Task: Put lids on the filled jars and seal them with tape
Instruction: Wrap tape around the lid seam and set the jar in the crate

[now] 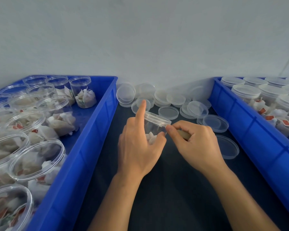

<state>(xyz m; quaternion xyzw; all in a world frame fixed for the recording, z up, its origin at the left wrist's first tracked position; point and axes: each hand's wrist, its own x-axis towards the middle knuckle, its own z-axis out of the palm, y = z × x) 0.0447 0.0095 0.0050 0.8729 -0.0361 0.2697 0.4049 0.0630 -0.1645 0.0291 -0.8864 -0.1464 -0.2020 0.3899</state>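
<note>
1. On my left, the blue bin (93,139) holds open filled jars (38,157).
2. My left hand (138,147) wraps the lidded jar (154,125) at centre over the dark table (173,189), thumb and lower fingers curled on it, index finger straight up.
3. The jar tilts, lid toward the upper right.
4. My right hand (195,142) pinches at the lid's rim, fingers curled around a brownish tape roll (183,134).
5. Loose lids (168,112) lie behind; the right bin (250,127) holds capped jars (245,92).
</note>
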